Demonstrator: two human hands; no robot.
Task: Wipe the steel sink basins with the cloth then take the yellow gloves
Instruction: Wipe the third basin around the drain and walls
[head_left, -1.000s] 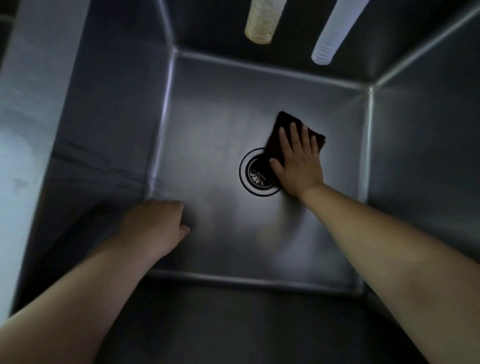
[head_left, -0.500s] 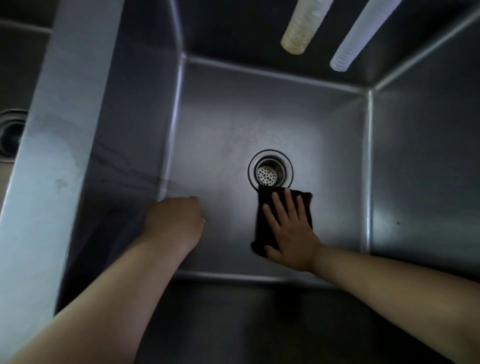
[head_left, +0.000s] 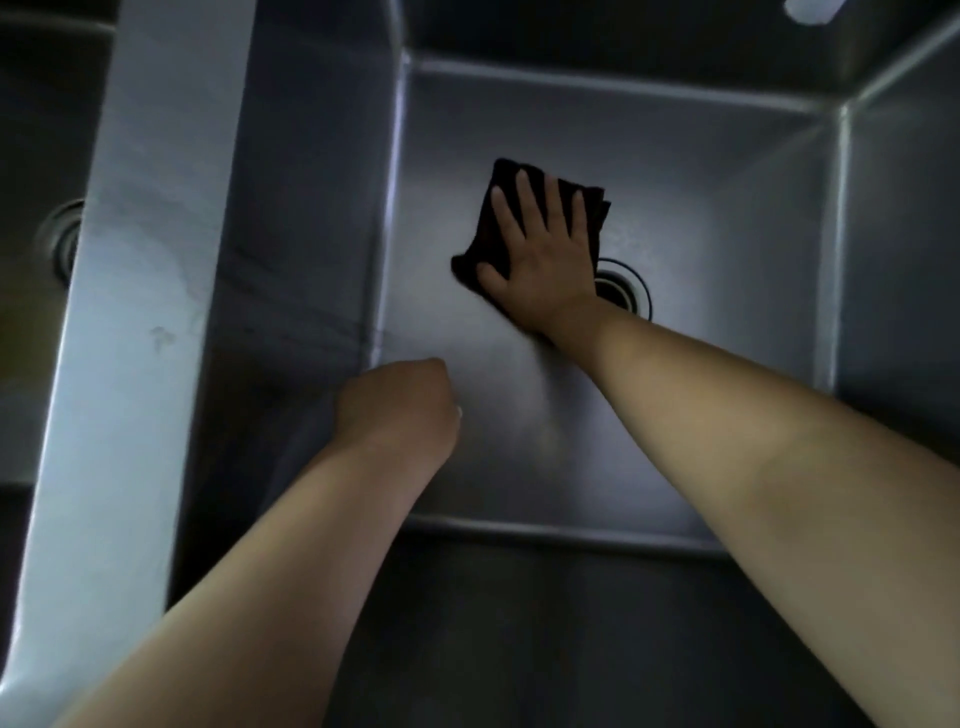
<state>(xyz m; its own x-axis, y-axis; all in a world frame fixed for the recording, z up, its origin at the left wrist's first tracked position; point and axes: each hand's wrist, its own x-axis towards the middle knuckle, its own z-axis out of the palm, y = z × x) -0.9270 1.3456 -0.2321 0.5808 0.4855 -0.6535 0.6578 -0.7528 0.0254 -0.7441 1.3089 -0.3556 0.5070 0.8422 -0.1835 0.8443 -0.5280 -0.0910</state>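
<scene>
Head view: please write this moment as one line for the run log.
stage: wiping basin floor | right hand: flat on cloth, left of drain | left hand: curled, holds nothing | gloves: not in view

You have two steel basins in view: the near basin (head_left: 701, 171) filling most of the frame, and a second basin (head_left: 36, 156) showing only in part at the far left. One steel divider (head_left: 140, 291) runs between them. Two drains: one (head_left: 626, 293) in the near basin, half covered by your wrist, and one (head_left: 65, 239) at the edge of the left basin. One dark cloth (head_left: 498, 218). Two hands of yours: right hand (head_left: 545, 260) and left hand (head_left: 400, 410). One pale hose end (head_left: 810, 8) at the top edge, cut off by the frame.
</scene>
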